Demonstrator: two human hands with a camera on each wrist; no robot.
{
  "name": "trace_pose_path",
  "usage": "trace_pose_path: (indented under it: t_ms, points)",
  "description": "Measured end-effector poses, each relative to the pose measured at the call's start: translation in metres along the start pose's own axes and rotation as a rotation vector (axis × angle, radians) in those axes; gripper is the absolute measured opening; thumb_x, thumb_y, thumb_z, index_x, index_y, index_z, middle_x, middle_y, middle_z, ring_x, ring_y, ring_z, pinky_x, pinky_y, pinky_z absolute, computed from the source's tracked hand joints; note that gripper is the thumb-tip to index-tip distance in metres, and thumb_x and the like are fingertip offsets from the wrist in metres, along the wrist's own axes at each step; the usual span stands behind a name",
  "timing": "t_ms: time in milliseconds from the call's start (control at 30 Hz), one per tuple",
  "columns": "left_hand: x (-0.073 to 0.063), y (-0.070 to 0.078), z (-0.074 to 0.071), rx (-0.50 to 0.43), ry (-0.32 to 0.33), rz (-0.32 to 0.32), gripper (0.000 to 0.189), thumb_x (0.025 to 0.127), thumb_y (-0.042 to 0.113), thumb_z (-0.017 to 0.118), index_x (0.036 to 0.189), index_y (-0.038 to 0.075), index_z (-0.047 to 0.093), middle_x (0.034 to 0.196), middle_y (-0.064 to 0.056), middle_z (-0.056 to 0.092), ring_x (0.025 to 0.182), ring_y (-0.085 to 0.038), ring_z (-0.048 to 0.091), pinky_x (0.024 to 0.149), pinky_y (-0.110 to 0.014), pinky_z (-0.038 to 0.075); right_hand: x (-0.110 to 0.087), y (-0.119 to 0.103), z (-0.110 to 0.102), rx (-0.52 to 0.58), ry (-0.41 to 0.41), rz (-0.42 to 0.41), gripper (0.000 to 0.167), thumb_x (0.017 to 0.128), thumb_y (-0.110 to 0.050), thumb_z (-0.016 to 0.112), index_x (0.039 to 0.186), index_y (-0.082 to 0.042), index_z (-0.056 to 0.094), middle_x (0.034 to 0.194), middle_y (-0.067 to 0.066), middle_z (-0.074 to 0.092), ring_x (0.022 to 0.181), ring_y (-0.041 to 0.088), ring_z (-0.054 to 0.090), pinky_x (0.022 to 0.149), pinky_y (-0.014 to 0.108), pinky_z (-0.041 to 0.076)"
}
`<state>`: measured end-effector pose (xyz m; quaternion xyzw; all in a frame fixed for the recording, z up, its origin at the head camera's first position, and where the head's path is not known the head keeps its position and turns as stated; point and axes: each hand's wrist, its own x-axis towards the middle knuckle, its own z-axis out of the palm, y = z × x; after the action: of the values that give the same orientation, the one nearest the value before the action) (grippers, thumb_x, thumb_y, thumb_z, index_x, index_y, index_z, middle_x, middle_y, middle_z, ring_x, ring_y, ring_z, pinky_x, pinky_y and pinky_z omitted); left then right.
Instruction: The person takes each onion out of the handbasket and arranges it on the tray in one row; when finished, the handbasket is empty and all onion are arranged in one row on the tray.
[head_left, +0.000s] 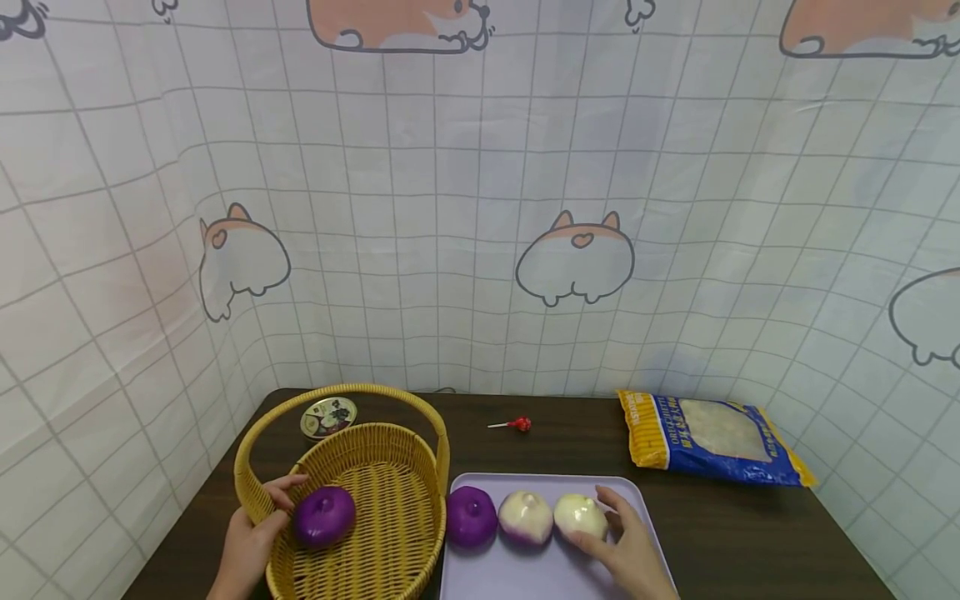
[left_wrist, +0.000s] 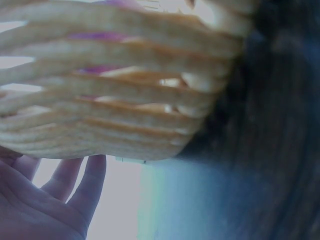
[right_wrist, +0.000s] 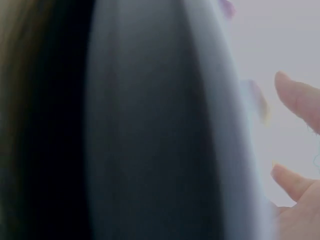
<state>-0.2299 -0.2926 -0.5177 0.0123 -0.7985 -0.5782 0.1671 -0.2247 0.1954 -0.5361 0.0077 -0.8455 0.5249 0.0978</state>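
In the head view, my left hand (head_left: pixel 255 529) grips the left side of a yellow woven basket (head_left: pixel 397 533) near the foot of its handle. Its palm and fingers show below the weave in the left wrist view. A purple onion (head_left: pixel 324 517) lies inside the basket, beside those fingers. Over the lilac tray (head_left: pixel 540 575), my right hand (head_left: pixel 626 542) has thumb and fingers spread around a pale onion (head_left: pixel 581 517). To that onion's left sit a white-and-purple onion (head_left: pixel 526 517) and another purple onion (head_left: pixel 471 517). The right wrist view shows thumb and finger apart; the tray's edge blocks much of it.
An oval tin (head_left: pixel 328 417) stands behind the basket. A red lollipop (head_left: pixel 519 424) lies at the back of the dark table (head_left: pixel 570 433). At the back right is a blue-and-yellow pasta bag (head_left: pixel 712 439). A patterned curtain (head_left: pixel 450 167) hangs around the table.
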Motion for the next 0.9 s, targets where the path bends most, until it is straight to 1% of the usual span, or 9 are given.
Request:
trace_pose_path:
  t_ms: [67,167,267,367,500,633,733,833,900]
  points:
    - [0.0,0.0,-0.001,-0.003,0.001,0.002,0.012,0.086,-0.012,0.049,0.097,-0.01,0.052,0.124,-0.018,0.062,0.114,0.001,0.05,0.091,-0.007,0.035,0.001,-0.002,-0.003,0.006,0.011,-0.007,0.072,0.078,-0.018,0.082,0.138,0.0,0.048,0.139,0.022,0.051,0.118,0.04,0.055,0.096,0.044,0.047]
    - [0.001,-0.001,-0.002,-0.018,0.003,0.01,0.012,0.086,-0.013,0.049,0.098,-0.01,0.052,0.124,-0.016,0.063,0.114,0.002,0.05,0.091,-0.007,0.035,0.003,-0.007,-0.005,0.021,0.04,-0.005,0.065,0.082,-0.022,0.078,0.137,-0.001,0.049,0.139,0.023,0.051,0.121,0.044,0.052,0.101,0.051,0.043]
    - [0.001,-0.002,-0.001,-0.034,0.006,0.02,0.013,0.085,-0.014,0.049,0.097,-0.011,0.051,0.124,-0.017,0.063,0.114,0.002,0.05,0.091,-0.007,0.036,0.005,-0.012,-0.007,0.026,0.077,0.0,0.058,0.086,-0.025,0.075,0.136,-0.006,0.052,0.138,0.02,0.053,0.123,0.042,0.051,0.103,0.051,0.041]
    - [0.0,-0.001,0.0,-0.04,0.005,0.021,0.013,0.085,-0.015,0.048,0.097,-0.011,0.051,0.124,-0.019,0.062,0.114,0.002,0.05,0.092,-0.007,0.036,0.005,-0.017,-0.008,0.003,0.102,-0.034,0.054,0.086,-0.027,0.074,0.134,-0.011,0.054,0.137,0.015,0.054,0.122,0.038,0.052,0.103,0.049,0.042]
    - [0.0,0.0,0.002,-0.047,0.005,0.027,0.012,0.085,-0.015,0.048,0.096,-0.011,0.051,0.124,-0.02,0.062,0.114,0.002,0.051,0.092,-0.007,0.036,0.004,-0.028,-0.008,-0.042,0.112,-0.123,0.049,0.087,-0.023,0.074,0.131,-0.014,0.057,0.134,0.01,0.055,0.12,0.032,0.054,0.101,0.047,0.044]
    - [0.001,0.001,0.003,-0.045,0.004,0.036,0.012,0.085,-0.016,0.048,0.096,-0.011,0.051,0.123,-0.02,0.062,0.114,0.002,0.051,0.092,-0.007,0.036,0.001,-0.045,0.0,-0.04,0.131,-0.224,0.043,0.085,-0.015,0.075,0.125,-0.016,0.062,0.129,0.005,0.06,0.117,0.023,0.054,0.096,0.044,0.048]
    - [0.002,0.001,0.002,-0.036,0.0,0.025,0.012,0.085,-0.015,0.048,0.096,-0.011,0.05,0.124,-0.019,0.062,0.115,0.002,0.05,0.092,-0.007,0.036,-0.002,-0.057,0.012,-0.033,0.145,-0.302,0.042,0.081,-0.007,0.078,0.119,-0.019,0.066,0.123,-0.001,0.063,0.114,0.017,0.056,0.093,0.04,0.05]
    - [0.002,0.001,0.001,-0.024,-0.001,-0.009,0.013,0.085,-0.013,0.049,0.098,-0.01,0.05,0.125,-0.016,0.063,0.114,0.004,0.049,0.091,-0.006,0.036,-0.005,-0.066,0.029,-0.048,0.154,-0.377,0.041,0.078,-0.004,0.079,0.113,-0.022,0.068,0.117,-0.007,0.065,0.111,0.013,0.058,0.088,0.035,0.052]
    - [0.001,0.0,0.0,-0.023,0.0,-0.026,0.013,0.085,-0.013,0.049,0.098,-0.01,0.05,0.125,-0.014,0.063,0.114,0.004,0.049,0.09,-0.006,0.036,-0.008,-0.07,0.041,-0.041,0.15,-0.438,0.041,0.076,-0.001,0.079,0.111,-0.02,0.069,0.113,-0.01,0.066,0.108,0.012,0.06,0.084,0.035,0.051]
